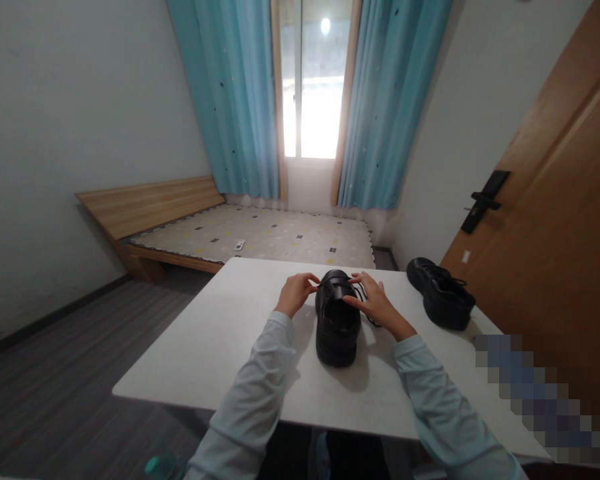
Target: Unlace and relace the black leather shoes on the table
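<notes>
A black lace-up shoe [337, 340] rests upright on the white table, its heel toward me and its toe toward the window. On its left side, my left hand [298, 293] pinches a black shoelace between thumb and forefinger. My right hand [377, 305] is at the shoe's right side, fingers on the lacing and thumb against the tongue [339, 292]. A loose black shoelace [363, 293] hangs in a loop beneath the right fingers. Exactly how the lace runs through the right fingers is too small to make out.
The matching black shoe [443, 297] lies at the table's right back edge. Beyond the white table [205, 347] stands a bed [275, 233] with a small white device [239, 245] on it. A wooden door [545, 233] is on the right; a blurred patch [535, 393] covers the table's right edge.
</notes>
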A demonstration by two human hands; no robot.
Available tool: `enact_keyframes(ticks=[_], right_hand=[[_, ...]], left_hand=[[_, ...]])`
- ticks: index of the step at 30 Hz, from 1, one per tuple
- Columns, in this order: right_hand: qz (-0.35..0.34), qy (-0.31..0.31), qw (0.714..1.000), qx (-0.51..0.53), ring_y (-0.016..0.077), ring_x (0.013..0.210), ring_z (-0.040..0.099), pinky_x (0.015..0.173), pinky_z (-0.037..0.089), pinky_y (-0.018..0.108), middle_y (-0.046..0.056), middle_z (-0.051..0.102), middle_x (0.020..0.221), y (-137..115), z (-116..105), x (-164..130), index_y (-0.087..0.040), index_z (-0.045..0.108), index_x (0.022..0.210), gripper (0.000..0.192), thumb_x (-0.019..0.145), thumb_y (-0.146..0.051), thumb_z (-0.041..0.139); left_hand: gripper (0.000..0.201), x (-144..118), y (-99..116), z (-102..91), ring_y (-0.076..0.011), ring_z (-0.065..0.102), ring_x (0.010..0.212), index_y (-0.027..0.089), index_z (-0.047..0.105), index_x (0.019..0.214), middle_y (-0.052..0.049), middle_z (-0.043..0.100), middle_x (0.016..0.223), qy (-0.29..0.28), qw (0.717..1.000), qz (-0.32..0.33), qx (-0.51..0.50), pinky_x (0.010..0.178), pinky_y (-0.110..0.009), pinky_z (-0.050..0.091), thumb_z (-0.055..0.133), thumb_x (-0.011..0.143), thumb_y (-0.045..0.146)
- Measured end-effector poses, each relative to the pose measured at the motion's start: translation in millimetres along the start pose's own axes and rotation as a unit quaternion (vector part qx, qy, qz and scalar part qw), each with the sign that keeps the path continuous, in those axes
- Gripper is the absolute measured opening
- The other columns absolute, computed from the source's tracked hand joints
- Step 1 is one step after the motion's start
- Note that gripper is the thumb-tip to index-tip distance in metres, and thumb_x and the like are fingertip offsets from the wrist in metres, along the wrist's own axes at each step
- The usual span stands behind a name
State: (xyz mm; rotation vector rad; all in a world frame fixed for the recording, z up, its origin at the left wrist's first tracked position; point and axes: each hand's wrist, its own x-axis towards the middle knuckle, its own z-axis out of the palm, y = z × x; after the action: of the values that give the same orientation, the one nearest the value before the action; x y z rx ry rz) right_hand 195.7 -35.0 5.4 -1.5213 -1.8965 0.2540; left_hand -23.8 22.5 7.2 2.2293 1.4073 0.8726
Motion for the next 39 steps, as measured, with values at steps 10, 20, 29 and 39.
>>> enact_keyframes(ticks=[10,20,29,39], right_hand=[[0.001,-0.003,1.0,0.014,0.0338,0.123,0.043,0.101,0.014,0.067,0.012,0.051,0.128,-2,-2,-1,-0.023,0.054,0.104,0.051,0.072,-0.062,0.056],[0.002,-0.007,1.0,0.017,0.0334,0.124,0.042,0.101,0.015,0.065,0.013,0.05,0.129,2,-2,-3,-0.023,0.053,0.105,0.05,0.073,-0.061,0.056],[-0.015,0.006,1.0,0.008,0.0318,0.12,0.046,0.1,0.022,0.06,0.013,0.053,0.126,4,-1,-3,-0.022,0.053,0.104,0.048,0.074,-0.06,0.056],[-0.017,0.006,1.0,0.019,0.0317,0.118,0.048,0.1,0.023,0.06,0.012,0.055,0.124,1,-2,-3,-0.023,0.052,0.102,0.046,0.074,-0.059,0.056]], left_hand=[[0.015,-3,-19,-4.1,-0.0237,0.061,0.087,0.02,0.072,0.081,-0.011,0.065,0.091,0.077,0.978,-0.136,0.14,0.075,-0.032,0.045,0.057,0.079,0.019],[0.007,14,-20,-2.0,-0.0189,0.057,0.082,0.017,0.055,0.07,-0.004,0.057,0.073,0.232,0.948,-0.123,-0.18,0.084,-0.037,0.045,0.058,0.075,0.021],[0.026,7,6,-8.9,-0.0204,0.061,0.103,0.017,0.044,0.078,-0.004,0.059,0.091,0.133,0.753,-0.025,-0.644,0.085,-0.04,0.05,0.061,0.079,0.037],[0.024,1,13,-12.0,-0.0023,0.042,0.044,0.021,0.04,0.083,0.001,0.06,0.085,0.104,0.801,-0.027,-0.589,0.045,-0.018,0.039,0.052,0.085,0.042]])
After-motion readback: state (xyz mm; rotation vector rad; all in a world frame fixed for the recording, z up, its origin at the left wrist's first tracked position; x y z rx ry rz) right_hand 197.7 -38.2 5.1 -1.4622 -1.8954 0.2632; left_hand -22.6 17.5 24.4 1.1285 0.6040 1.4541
